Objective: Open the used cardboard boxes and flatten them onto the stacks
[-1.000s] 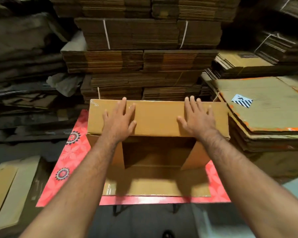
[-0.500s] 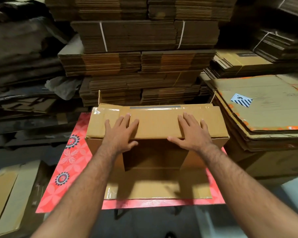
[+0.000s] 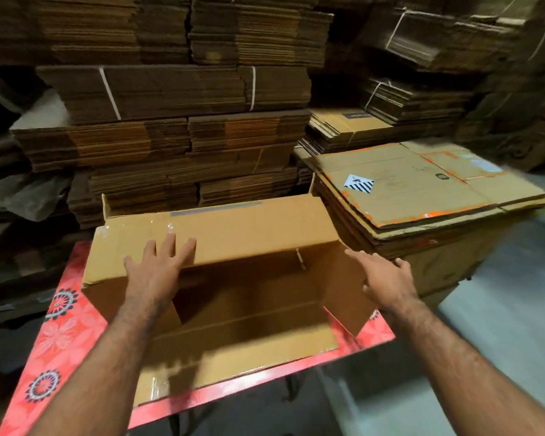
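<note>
A brown cardboard box (image 3: 249,228) lies on its side on a red floral table (image 3: 60,328), its open mouth facing me and its lower flap spread flat toward the table's near edge. My left hand (image 3: 158,269) presses flat on the box's top panel, fingers straight. My right hand (image 3: 387,278) is at the box's right side flap, fingers spread and relaxed around the flap's outer edge; I cannot tell how firmly it touches. A stack of flattened boxes (image 3: 416,184) sits just right of the table.
Tall bundles of flat cardboard (image 3: 177,121) tied with white string fill the wall behind the table. More tied bundles (image 3: 406,102) stand at the back right. Grey floor (image 3: 501,309) lies to the right, dark clutter to the left.
My right hand left the top panel and moved right to the side flap. The left hand slid slightly on the top panel. The camera tilted, and the box looks turned a little.
</note>
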A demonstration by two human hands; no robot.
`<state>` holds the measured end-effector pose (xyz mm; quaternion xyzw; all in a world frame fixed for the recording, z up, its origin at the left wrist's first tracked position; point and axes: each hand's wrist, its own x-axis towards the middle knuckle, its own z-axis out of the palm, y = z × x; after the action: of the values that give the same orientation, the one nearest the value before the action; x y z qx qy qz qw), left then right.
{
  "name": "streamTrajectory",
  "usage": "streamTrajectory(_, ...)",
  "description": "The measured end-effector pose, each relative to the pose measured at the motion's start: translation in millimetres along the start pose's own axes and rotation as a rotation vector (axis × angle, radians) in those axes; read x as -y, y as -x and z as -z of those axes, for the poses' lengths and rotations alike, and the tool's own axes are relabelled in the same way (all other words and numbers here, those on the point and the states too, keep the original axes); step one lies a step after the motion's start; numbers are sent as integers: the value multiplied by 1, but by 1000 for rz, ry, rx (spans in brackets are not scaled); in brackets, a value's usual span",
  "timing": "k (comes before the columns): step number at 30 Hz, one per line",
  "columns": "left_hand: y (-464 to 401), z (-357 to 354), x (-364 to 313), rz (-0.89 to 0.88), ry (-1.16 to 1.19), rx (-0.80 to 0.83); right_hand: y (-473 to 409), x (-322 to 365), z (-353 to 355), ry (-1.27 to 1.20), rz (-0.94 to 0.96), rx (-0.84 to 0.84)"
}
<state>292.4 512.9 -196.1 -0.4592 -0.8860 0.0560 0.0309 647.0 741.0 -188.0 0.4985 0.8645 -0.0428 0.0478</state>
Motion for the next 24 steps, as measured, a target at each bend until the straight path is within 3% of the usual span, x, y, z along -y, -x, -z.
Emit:
streamTrajectory(5, 2, 1, -9, -28, -19, -21, -3, 6, -2, -32, -9, -101)
streamTrajectory(10, -1, -6, -9, -1, -27, -50, -25, 61, 15, -134, 148, -239)
streamTrajectory(16, -6, -12, -12, 61, -64, -78, -79, 157, 34, -167, 442, -149)
streamTrajectory(24, -9, -10, -15, 190, -57, -63, -145, 207, 31, -132, 444, -85)
